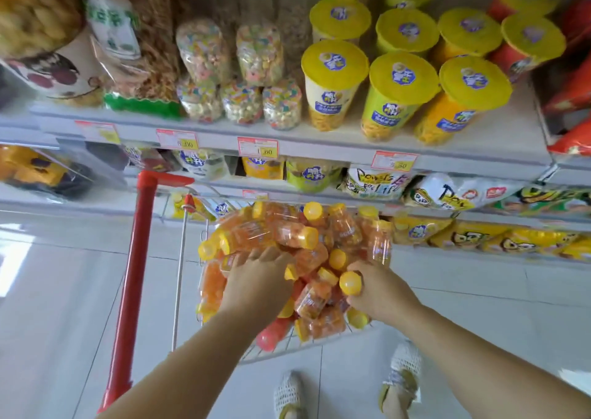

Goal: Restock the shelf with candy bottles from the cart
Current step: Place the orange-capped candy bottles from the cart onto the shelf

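Note:
A wire cart basket (275, 350) with a red frame holds a heap of several orange candy bottles (287, 230) with yellow caps. My left hand (259, 278) lies palm down on the pile, its fingers reaching in among the bottles at the left. My right hand (380, 290) grips one candy bottle (350, 283) at the heap's right side, its yellow cap showing between thumb and fingers. The shelf (287, 145) stands right behind the cart.
The shelf's upper board carries yellow-lidded snack cups (403, 95), clear tubs of coloured cereal (243, 99) and bagged snacks (140, 51). Lower boards hold snack bags (377, 182). The cart's red handle post (132, 290) rises at the left. My feet (399, 383) stand on the pale tiled floor.

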`<state>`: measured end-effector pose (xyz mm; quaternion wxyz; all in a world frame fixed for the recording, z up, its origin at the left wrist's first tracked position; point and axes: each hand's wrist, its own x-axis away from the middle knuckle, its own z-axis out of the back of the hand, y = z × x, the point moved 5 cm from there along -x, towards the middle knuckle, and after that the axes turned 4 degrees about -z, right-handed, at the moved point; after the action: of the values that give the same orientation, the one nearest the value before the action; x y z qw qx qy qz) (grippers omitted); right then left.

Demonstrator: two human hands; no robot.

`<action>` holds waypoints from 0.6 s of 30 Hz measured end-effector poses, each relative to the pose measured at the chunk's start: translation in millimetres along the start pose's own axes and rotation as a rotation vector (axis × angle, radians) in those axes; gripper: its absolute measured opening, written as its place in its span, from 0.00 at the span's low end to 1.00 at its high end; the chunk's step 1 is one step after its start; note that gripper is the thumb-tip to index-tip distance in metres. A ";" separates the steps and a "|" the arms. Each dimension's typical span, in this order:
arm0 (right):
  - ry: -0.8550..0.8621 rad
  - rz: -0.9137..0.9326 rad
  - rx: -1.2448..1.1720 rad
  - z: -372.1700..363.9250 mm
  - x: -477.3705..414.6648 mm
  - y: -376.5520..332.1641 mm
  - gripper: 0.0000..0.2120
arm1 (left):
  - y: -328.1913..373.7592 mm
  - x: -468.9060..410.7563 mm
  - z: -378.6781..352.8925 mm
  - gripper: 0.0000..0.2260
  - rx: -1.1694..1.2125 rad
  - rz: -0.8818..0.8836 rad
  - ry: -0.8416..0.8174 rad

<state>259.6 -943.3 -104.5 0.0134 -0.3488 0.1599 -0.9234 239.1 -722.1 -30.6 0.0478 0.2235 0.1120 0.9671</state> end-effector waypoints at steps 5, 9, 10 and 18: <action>0.104 0.055 -0.016 -4.4 0.9 5.9 0.16 | 16.2 -7.7 -23.3 0.21 -0.155 -0.035 0.062; -0.011 0.074 -0.302 23.7 12.3 8.5 0.16 | 27.2 -3.2 -23.0 0.17 -0.098 -0.059 0.119; -0.035 0.082 -0.369 34.7 18.1 8.3 0.15 | 32.2 -1.0 -18.7 0.15 -0.043 -0.079 0.141; 0.130 0.200 -0.657 187.5 92.8 -13.1 0.18 | 126.2 16.8 86.3 0.26 0.675 -0.259 0.132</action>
<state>312.1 -997.2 91.1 -0.0195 -0.2575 0.4823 -0.8371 256.9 -825.2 82.0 0.0860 0.1480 0.4552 0.8738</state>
